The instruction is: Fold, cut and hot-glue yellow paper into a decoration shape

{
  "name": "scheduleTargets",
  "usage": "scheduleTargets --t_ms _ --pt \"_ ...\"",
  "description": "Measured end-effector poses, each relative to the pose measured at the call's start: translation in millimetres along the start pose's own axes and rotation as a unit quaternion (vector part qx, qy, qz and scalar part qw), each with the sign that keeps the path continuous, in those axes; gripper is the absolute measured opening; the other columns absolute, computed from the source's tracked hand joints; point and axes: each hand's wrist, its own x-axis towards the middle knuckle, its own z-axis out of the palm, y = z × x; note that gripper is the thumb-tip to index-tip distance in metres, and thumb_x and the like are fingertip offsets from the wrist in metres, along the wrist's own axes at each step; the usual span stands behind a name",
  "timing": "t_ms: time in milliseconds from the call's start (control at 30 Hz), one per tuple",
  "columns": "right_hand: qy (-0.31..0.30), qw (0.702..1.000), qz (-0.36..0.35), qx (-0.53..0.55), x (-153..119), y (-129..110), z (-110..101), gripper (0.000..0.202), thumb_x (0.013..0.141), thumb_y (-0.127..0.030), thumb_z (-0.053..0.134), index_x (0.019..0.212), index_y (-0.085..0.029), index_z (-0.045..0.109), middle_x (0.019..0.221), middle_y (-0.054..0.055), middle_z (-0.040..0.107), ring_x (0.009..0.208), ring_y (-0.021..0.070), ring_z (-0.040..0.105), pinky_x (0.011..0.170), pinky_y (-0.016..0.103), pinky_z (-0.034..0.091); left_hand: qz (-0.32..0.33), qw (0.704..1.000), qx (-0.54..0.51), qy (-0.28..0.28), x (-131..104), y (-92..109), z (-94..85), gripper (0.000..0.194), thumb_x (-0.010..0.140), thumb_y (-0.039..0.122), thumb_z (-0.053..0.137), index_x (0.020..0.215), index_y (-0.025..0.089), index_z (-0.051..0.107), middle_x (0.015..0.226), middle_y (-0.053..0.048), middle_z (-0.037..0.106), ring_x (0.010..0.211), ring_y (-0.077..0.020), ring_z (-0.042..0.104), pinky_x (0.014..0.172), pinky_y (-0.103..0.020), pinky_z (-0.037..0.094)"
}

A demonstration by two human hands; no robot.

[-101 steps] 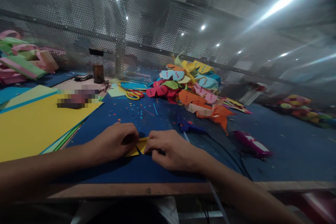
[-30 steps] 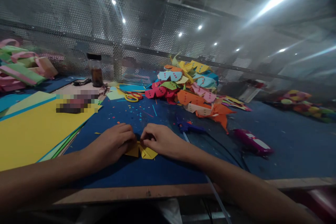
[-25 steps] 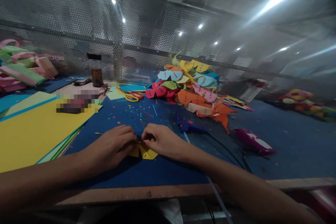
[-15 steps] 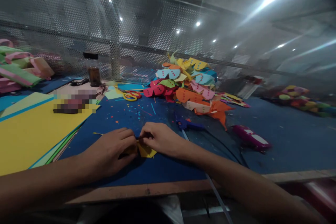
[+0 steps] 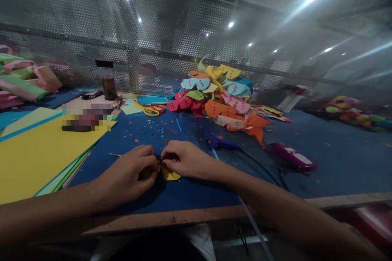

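Observation:
A small folded yellow paper piece (image 5: 170, 174) lies on the blue table surface near the front edge, between my hands. My left hand (image 5: 134, 174) has its fingers curled together at the paper's left end. From the right, my right hand (image 5: 183, 159) pinches at the paper's upper edge, thumb and fingers closed. The fingertips of both hands nearly meet and cover part of the paper. A thin yellow strip (image 5: 114, 155) lies just behind my left hand.
Yellow paper sheets (image 5: 45, 151) lie stacked at left, near a jar (image 5: 108, 83). Scissors (image 5: 151, 110) and a pile of folded paper shapes (image 5: 220, 94) stand behind. A blue glue gun (image 5: 222, 143) and purple case (image 5: 292, 158) are at right.
My left hand's fingers have lifted and curled slightly, and less yellow paper shows beneath them. My right hand has shifted a little to the left.

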Motion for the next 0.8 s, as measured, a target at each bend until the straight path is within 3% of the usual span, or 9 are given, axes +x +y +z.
scheduleTargets --t_ms 233,800 --pt "-0.008 1.0 0.003 0.024 -0.9 -0.2 -0.2 0.018 0.088 -0.011 0.066 0.099 -0.018 0.077 0.091 0.002 0.066 0.082 0.0147 0.061 0.075 0.025 0.045 -0.004 1.0 -0.01 0.005 -0.1 -2.8 2.6 0.015 0.087 0.012 0.052 0.076 0.02 0.057 0.085 -0.003 0.062 0.08 -0.0185 0.059 0.07 -0.03 0.046" --pt "-0.041 0.999 0.014 0.025 1.0 -8.1 -4.9 0.009 0.087 -0.02 0.071 0.096 -0.02 0.074 0.088 -0.001 0.063 0.079 0.0137 0.058 0.07 0.024 0.042 0.002 1.0 0.001 -0.004 0.4 -4.2 3.3 0.017 0.089 0.012 0.052 0.075 0.019 0.058 0.085 -0.003 0.062 0.081 -0.0189 0.057 0.071 -0.031 0.045"
